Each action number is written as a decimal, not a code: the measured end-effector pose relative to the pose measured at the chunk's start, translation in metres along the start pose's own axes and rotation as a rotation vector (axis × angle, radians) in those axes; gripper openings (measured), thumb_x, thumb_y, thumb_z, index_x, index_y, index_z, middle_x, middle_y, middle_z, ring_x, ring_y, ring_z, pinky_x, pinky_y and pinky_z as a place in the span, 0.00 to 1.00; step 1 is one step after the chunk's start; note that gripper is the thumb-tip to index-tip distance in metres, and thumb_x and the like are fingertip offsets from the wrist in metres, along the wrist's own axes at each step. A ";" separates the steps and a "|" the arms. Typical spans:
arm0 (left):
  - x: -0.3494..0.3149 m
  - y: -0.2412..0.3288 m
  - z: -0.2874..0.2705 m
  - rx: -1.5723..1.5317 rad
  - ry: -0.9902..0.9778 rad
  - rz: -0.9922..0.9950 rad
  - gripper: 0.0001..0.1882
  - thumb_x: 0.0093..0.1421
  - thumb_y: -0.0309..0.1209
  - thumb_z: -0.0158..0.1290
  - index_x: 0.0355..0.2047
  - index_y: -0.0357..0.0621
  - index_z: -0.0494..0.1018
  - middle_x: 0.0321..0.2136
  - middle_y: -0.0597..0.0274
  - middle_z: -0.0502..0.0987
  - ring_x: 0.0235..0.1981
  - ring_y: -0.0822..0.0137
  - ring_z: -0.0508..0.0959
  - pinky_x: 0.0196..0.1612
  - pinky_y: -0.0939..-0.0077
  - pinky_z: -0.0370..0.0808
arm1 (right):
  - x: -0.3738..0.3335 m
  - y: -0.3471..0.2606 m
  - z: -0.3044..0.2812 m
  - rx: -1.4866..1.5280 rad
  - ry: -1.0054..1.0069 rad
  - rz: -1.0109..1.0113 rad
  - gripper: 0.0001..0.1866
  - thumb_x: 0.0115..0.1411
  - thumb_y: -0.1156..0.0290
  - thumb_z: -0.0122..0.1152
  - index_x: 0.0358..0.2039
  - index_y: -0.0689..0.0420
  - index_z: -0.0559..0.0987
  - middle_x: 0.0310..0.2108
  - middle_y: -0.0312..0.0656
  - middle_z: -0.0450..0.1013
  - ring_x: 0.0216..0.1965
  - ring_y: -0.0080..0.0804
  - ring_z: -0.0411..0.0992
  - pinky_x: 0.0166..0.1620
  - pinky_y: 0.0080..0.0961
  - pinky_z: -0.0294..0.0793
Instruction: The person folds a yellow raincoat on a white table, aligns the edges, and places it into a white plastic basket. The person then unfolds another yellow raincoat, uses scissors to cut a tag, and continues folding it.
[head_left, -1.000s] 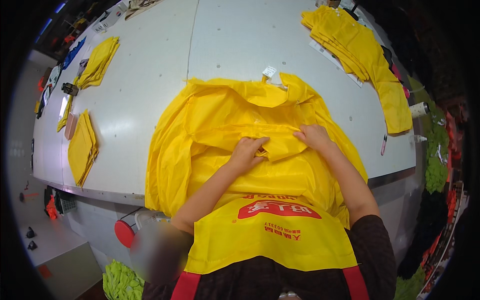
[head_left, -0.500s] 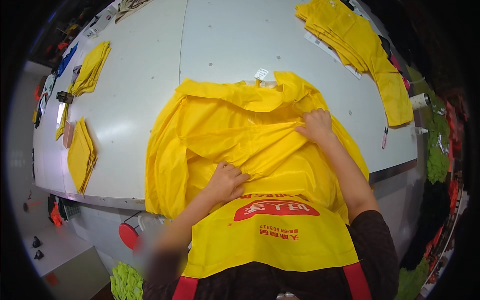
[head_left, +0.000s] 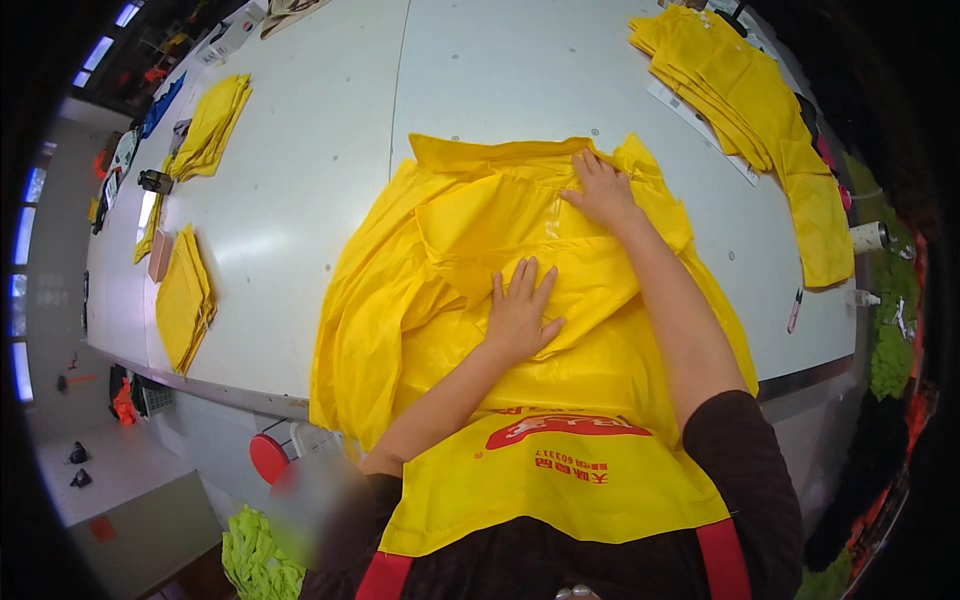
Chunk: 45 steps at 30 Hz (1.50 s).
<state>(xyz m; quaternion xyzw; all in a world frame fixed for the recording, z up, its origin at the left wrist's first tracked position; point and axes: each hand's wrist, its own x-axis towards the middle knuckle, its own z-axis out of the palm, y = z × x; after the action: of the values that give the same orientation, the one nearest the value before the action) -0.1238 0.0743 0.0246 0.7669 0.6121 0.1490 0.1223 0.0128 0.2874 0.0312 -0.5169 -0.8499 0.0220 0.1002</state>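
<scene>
"On the pale table [head_left: 300,150], a loose yellow garment [head_left: 590,290] is lying rumpled in front of the person, its lower part slipping past the near edge toward the apron [head_left: 560,505]. What are the hands doing?"

"The left hand [head_left: 518,318] is resting palm down in the middle of the cloth, its fingers spreading and gripping nothing. The right hand [head_left: 603,192] is reaching to the collar [head_left: 500,152], its fingers stretching over the fabric, parted, not closing on anything that I can see."

"And what is threatening to go wrong?"

"To my eye, the cloth is looking slick, and neither hand is pinching it. If the overhanging part starts pulling, the whole piece could be sliding toward the lap. The layers are also bunching under the left palm, so pressing there could be setting a crease, while a push at the collar could be dragging the top layer away from the one beneath."

"What is differing from half a second ago?"

"The left hand is lying farther up and flatter, no longer curling close to the apron. The right is reaching farther from the body, its fingers straightening out of a curl. The white tag is no longer showing beyond the collar."
</scene>
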 end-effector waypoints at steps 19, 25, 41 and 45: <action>0.015 0.009 -0.004 0.051 -0.083 -0.005 0.37 0.51 0.51 0.52 0.58 0.45 0.59 0.59 0.40 0.53 0.62 0.46 0.51 0.58 0.37 0.42 | -0.079 0.146 -0.014 1.494 0.033 0.831 0.16 0.56 0.68 0.59 0.43 0.62 0.73 0.36 0.42 0.73 0.37 0.29 0.72 0.41 0.25 0.72; 0.013 0.007 -0.002 0.025 -0.073 -0.013 0.37 0.51 0.49 0.52 0.58 0.44 0.59 0.60 0.39 0.52 0.62 0.45 0.50 0.59 0.38 0.39 | -0.076 0.133 -0.024 1.975 0.207 0.651 0.08 0.59 0.73 0.54 0.39 0.60 0.72 0.36 0.37 0.73 0.36 0.25 0.72 0.42 0.22 0.73; 0.046 0.019 -0.035 -0.299 -0.014 0.013 0.23 0.52 0.36 0.55 0.47 0.38 0.68 0.49 0.45 0.68 0.50 0.50 0.68 0.53 0.55 0.61 | -0.084 0.114 -0.041 2.095 0.122 0.515 0.10 0.59 0.74 0.52 0.42 0.60 0.71 0.38 0.39 0.73 0.39 0.27 0.73 0.45 0.24 0.74; 0.112 0.052 -0.062 -0.629 0.165 0.004 0.19 0.55 0.29 0.55 0.47 0.39 0.69 0.47 0.46 0.70 0.37 0.55 0.76 0.35 0.72 0.74 | -0.088 0.095 -0.051 2.039 0.061 0.485 0.09 0.59 0.75 0.53 0.41 0.60 0.72 0.36 0.38 0.74 0.37 0.24 0.72 0.42 0.20 0.73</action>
<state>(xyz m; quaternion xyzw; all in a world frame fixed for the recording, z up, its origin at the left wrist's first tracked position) -0.0774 0.1723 0.1104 0.6780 0.5426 0.3927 0.3028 0.1445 0.2504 0.0545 -0.3443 -0.2995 0.7343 0.5025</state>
